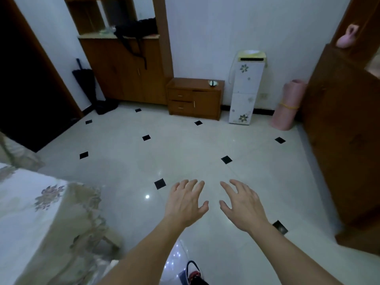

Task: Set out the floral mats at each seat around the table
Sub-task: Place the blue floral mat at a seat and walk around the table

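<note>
My left hand and my right hand are stretched out side by side over the tiled floor, palms down, fingers spread, holding nothing. The table stands at the lower left, covered by a white cloth with floral prints and a beige lace skirt. It lies well to the left of both hands. No separate floral mat shows anywhere in view.
White floor with black diamond tiles ahead. A small wooden cabinet, a tall wooden cupboard, a white water dispenser and a rolled pink mat line the far wall. A wooden cabinet stands right. Dark doorway left.
</note>
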